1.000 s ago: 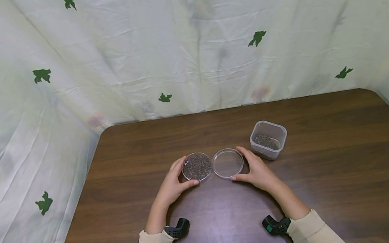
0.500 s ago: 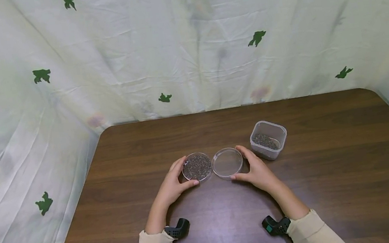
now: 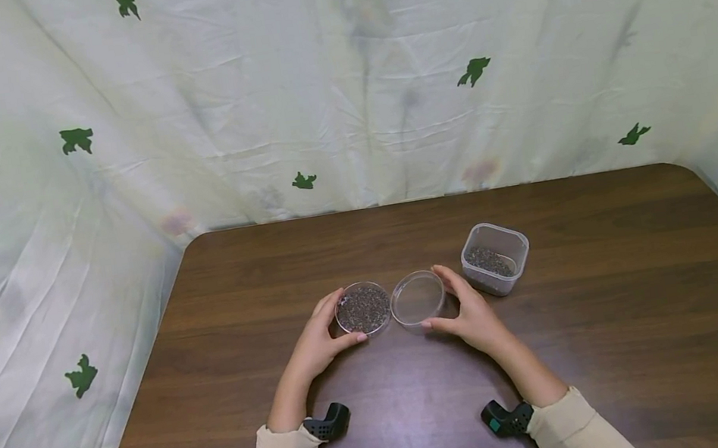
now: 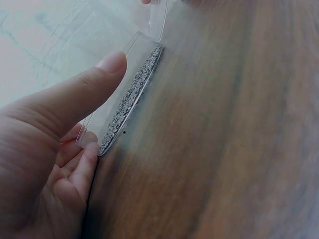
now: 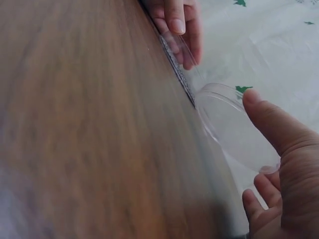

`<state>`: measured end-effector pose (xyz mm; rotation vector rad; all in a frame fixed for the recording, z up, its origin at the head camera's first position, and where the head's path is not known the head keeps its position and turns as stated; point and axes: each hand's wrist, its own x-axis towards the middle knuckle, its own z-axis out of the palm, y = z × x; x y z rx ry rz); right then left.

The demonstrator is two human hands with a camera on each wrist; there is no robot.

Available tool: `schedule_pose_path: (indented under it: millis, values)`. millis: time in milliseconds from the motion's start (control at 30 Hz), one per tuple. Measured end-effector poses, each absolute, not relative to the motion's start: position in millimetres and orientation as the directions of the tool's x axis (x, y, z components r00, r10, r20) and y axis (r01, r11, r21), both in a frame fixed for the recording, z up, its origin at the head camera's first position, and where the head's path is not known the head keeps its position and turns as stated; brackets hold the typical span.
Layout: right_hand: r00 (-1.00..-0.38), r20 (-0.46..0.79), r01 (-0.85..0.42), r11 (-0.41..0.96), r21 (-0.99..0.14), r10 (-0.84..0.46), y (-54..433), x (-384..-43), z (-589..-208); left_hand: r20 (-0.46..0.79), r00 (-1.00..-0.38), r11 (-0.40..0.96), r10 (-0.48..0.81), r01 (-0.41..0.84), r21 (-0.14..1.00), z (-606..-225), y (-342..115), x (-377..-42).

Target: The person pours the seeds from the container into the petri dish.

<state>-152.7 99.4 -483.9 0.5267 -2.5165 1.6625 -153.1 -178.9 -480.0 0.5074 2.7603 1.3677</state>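
In the head view a clear petri dish (image 3: 362, 308) filled with dark grey grains lies flat on the wooden table. My left hand (image 3: 320, 340) holds it between thumb and fingers from the left. Just to its right, my right hand (image 3: 471, 313) pinches an empty clear petri dish lid (image 3: 418, 299) by its right side. From the right wrist, the lid (image 5: 234, 132) looks tilted, its right side raised and its left edge low beside the filled dish (image 5: 175, 62). The grains (image 4: 130, 97) form a shallow layer in the left wrist view.
A square translucent plastic tub (image 3: 496, 258) holding some of the same grains stands behind and right of my right hand. The brown table (image 3: 653, 305) extends to both sides. A pale curtain (image 3: 339, 81) with green leaf shapes hangs behind it.
My right hand has shifted slightly left and away from me, and the lid has tilted up with its right side rising. The left hand and the filled dish have stayed put.
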Motion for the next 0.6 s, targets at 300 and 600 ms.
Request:
schedule_pose_path:
  millis: [300,600]
  values:
    - [-0.940,0.262,-0.321,0.310,-0.895,-0.218,94.5,-150.2,-478.3,0.131,-0.946,0.560,0.295,0.282,0.779,-480.0,-178.9,-152.6]
    - [-0.932,0.288,-0.345,0.294,-0.891,-0.222,88.0,-136.4,-447.1,0.127,-0.949,0.562,0.289,0.275,0.780,-480.0,-178.2,-153.3]
